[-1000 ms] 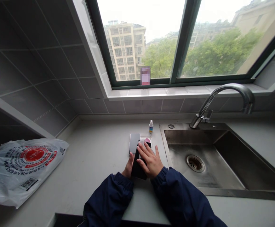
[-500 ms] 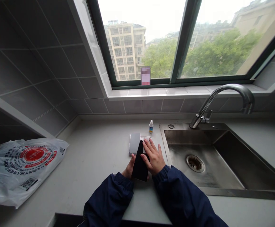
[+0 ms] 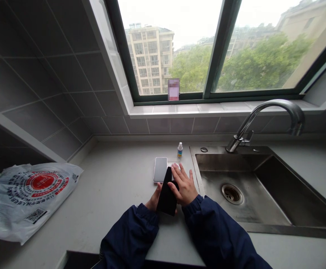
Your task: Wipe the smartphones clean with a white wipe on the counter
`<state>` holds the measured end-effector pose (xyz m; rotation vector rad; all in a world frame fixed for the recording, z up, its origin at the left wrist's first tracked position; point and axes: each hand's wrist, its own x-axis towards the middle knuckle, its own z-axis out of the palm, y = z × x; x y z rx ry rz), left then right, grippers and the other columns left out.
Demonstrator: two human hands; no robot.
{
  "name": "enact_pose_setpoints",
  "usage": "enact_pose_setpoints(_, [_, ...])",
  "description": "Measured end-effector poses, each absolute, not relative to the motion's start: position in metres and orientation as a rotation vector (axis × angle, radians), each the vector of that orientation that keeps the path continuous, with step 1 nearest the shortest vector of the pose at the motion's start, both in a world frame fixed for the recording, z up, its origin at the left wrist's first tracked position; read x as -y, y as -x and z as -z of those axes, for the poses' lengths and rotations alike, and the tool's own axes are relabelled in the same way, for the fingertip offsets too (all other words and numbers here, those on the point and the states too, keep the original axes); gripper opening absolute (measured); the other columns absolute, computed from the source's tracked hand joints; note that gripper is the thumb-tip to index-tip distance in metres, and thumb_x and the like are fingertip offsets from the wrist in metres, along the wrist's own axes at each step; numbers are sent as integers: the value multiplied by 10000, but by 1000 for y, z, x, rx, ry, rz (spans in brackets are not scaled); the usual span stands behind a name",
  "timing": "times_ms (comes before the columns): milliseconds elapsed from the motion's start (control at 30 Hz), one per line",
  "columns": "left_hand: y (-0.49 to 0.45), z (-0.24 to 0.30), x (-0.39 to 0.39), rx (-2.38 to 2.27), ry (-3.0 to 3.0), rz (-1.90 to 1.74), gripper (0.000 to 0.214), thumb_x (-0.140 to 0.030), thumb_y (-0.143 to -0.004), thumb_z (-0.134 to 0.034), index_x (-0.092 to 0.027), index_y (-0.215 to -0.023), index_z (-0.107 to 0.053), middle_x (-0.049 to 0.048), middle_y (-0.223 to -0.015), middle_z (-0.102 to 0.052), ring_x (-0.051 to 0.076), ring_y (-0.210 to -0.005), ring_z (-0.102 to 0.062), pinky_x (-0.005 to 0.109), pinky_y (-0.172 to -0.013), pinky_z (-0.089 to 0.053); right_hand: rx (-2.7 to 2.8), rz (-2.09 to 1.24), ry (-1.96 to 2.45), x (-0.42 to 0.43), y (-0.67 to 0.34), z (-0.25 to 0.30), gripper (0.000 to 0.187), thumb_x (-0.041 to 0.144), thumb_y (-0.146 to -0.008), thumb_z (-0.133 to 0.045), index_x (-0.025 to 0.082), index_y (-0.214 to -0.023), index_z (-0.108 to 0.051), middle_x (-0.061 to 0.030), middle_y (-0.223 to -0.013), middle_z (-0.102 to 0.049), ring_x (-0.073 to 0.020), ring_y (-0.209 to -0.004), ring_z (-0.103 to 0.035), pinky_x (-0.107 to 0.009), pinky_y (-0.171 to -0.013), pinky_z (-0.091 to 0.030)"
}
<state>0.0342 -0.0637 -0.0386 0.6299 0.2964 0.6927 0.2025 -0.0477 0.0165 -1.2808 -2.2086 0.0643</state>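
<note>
My left hand (image 3: 153,200) grips the left edge of a black phone (image 3: 167,194), which is tilted up off the grey counter (image 3: 118,186). My right hand (image 3: 184,185) lies on the phone's right side with its fingers stretched forward, reaching over a small white packet (image 3: 174,164) on the counter. A second phone with a pale grey screen (image 3: 160,169) lies flat just beyond, left of my right fingertips. A small white dropper bottle (image 3: 180,150) stands behind them.
A steel sink (image 3: 244,186) with a curved tap (image 3: 266,112) lies to the right. A white plastic bag with a red print (image 3: 25,198) rests at the counter's left end. Grey tiled walls and a window sill (image 3: 207,108) close off the back.
The black phone has been tipped up more steeply and my right hand has slid forward along it, covering the pink and white packet that showed earlier.
</note>
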Motion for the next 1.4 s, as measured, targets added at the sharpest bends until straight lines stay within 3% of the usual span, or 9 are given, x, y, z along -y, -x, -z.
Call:
enact_pose_setpoints(133, [-33,38,65,-349,-607,-713,863,-784,-820,-283,-153,-1375,-480,192,-1061,-701,312,-788,-703,448,-694,-547,2224,-41,1291,49,-202,-19,642,384,-977,-402,228,-1542,-141,-98,-1549,-293,-305,-1437,-253,-667,-1108,-153])
enact_pose_setpoints(300, [-35,30,67,-374,-592,-770,782,-726,-863,-292,-201,-1428,-419,183,-1109,-691,313,-777,-711,468,-730,-543,2241,-46,1307,52,-199,-18,659,393,-975,-409,196,-1542,-138,-102,-1565,-242,-310,-1453,-199,-678,-1101,-151])
enact_pose_setpoints(433, [-40,18,68,-351,-557,-895,682,-632,-905,-358,-222,-1449,-395,161,-1288,-612,363,-1116,-619,528,-981,-440,2272,-76,1315,53,-196,-16,637,396,-976,-405,205,-1535,-166,-78,-1570,-223,-308,-1461,-167,-702,-1081,-163])
enact_pose_setpoints(633, [-46,11,63,-294,-557,-1078,624,-587,-903,-428,-197,-1385,-500,103,-1447,-486,319,-1420,-296,454,-1172,-210,2336,-101,1232,59,-191,-13,632,413,-967,-426,207,-1525,-213,-95,-1557,-255,-303,-1458,-183,-704,-1088,-116])
enact_pose_setpoints(800, [-46,7,62,-352,-544,-1150,663,-597,-891,-446,-181,-1407,-468,101,-1487,-433,308,-1453,-204,438,-1185,-156,2409,-111,1127,64,-188,-13,637,437,-963,-441,194,-1518,-242,-102,-1552,-265,-287,-1466,-156,-667,-1114,-13])
enact_pose_setpoints(967, [-45,4,62,-443,-584,-1163,672,-613,-905,-390,-198,-1433,-435,110,-1478,-444,313,-1448,-216,427,-1146,-252,2444,-128,1092,66,-186,-14,628,455,-964,-441,214,-1513,-252,-77,-1556,-260,-273,-1470,-138,-655,-1114,40])
enact_pose_setpoints(1400, [-46,6,66,-329,-497,-1072,679,-590,-917,-398,-199,-1471,-362,105,-1508,-402,297,-1446,-234,436,-1183,-177,2371,-137,1231,64,-187,-18,619,378,-975,-419,259,-1530,-171,-70,-1567,-234,-306,-1455,-192,-735,-1066,-130])
